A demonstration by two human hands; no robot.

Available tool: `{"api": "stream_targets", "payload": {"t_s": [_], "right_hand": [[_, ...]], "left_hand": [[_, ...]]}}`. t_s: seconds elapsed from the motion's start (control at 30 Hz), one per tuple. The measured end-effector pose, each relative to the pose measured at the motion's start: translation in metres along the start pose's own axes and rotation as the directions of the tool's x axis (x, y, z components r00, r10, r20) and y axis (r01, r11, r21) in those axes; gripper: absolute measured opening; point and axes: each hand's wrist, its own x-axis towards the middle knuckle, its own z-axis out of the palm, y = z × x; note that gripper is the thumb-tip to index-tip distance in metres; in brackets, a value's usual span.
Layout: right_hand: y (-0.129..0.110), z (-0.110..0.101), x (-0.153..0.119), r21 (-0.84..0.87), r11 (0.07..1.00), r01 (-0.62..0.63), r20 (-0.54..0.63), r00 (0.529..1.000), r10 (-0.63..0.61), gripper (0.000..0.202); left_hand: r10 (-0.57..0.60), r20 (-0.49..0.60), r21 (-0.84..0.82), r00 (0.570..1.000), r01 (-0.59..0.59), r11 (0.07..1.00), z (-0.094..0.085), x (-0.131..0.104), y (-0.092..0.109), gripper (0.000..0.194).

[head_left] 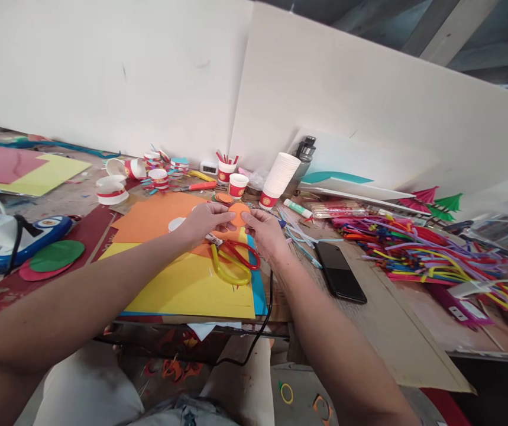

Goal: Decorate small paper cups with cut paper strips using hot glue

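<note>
An orange paper disc (239,214) is pinched between the fingertips of my left hand (207,222) and my right hand (265,229), raised over the work surface. Below it lie scissors (236,263) with one red and one yellow handle loop. They rest on yellow paper (178,287), which overlaps blue paper (259,290). Sheets of orange paper (147,216) spread out behind my left wrist. A white disc (176,224) shows partly beside my left hand. Just behind my hands are a small pile of orange discs (223,198) and a red-and-white paper cup (238,187).
A tall stack of paper cups (280,177) stands at the back. On the right are a black phone (340,272), a glue stick (297,208) and a heap of colourful pipe cleaners (422,248). Green and pink discs (56,256) lie left, near a blue-and-white power strip (36,236).
</note>
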Motion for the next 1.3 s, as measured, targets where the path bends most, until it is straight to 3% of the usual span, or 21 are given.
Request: {"api": "stream_targets", "payload": {"t_s": [0.2, 0.47, 0.6, 0.8, 0.97, 1.07, 1.3], "right_hand": [[0.005, -0.003, 0.004, -0.122, 0.991, 0.056, -0.069, 0.996, -0.064, 0.043], [0.007, 0.003, 0.003, 0.082, 0.994, 0.071, -0.064, 0.996, -0.066, 0.040], [0.007, 0.003, 0.001, 0.094, 0.993, 0.068, -0.028, 0.997, -0.066, 0.038], [0.000, 0.002, -0.003, -0.006, 0.989, 0.145, 0.014, 0.989, -0.145, 0.029], [0.003, 0.001, -0.001, 0.110, 0.987, 0.116, 0.019, 0.993, -0.119, 0.028], [0.003, 0.002, -0.002, 0.160, 0.981, 0.113, 0.061, 0.990, -0.124, 0.027], [-0.009, 0.004, -0.009, -0.095, 0.959, 0.269, 0.068, 0.962, -0.263, 0.018]], "left_hand": [[0.023, -0.013, 0.073, 1.000, -0.022, 0.997, 0.002, -0.002, 0.003, 0.031], [0.048, 0.055, -0.013, 0.997, -0.047, 0.999, 0.011, -0.010, 0.008, 0.037], [0.107, -0.016, 0.149, 0.994, -0.104, 0.983, 0.009, -0.011, 0.011, 0.027], [0.212, -0.054, 0.483, 0.976, -0.160, 0.861, 0.004, -0.012, 0.012, 0.018], [0.296, 0.004, 0.361, 0.955, -0.277, 0.890, 0.004, -0.010, 0.008, 0.026], [0.293, -0.022, 0.334, 0.956, -0.269, 0.903, 0.004, -0.009, 0.008, 0.029], [0.309, -0.064, 0.433, 0.949, -0.253, 0.865, -0.002, -0.008, 0.013, 0.019]]}}
